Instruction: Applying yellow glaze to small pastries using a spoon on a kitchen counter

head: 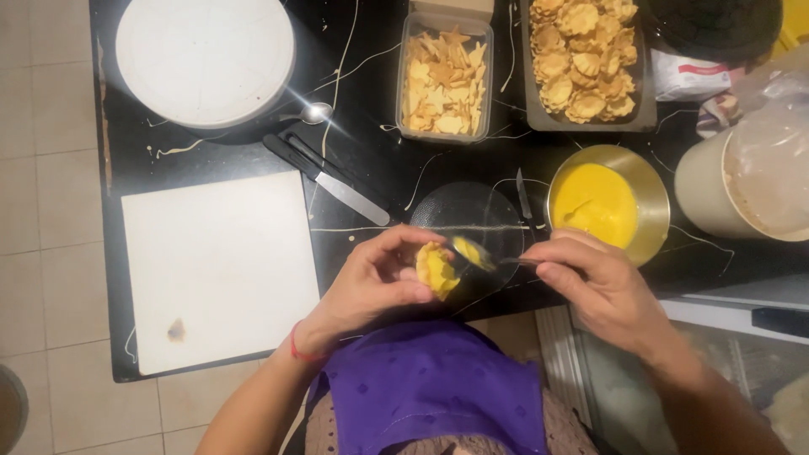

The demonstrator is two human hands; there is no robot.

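Head view, the only one. Left hand [371,282] pinches a small fluted pastry shell [436,270] between thumb and fingers, held over the near edge of the black table [371,160]. The shell already carries yellow cream. Right hand [600,282] is closed on the handle of a spoon [476,253], whose bowl, loaded with the same cream, sits just at the shell's rim.

Step in hand, as I judge it: filling the shell, mid-scoop transfer. The next move calls for a gentle tip or wipe of the spoon; the shell looks thin and brittle, so a light pinch matters and drips are a likely risk.

Materials: the cream is glossy, thick and bright yellow, and more sits in a gold-toned metal bowl [653,206] just beyond the right hand. A dark round plate [480,211] lies under the hands, shiny. A clear tub of flat pale star-shaped crackers [442,80] and a grey tray of empty ruffled shells [581,59] stand at the far side. A white matte board [219,261] is left of the hands, with a palette knife [337,181] above it, steel blade and black handle. A round white lid [205,59] sits far left. Thin pale drizzle streaks cross the tabletop.
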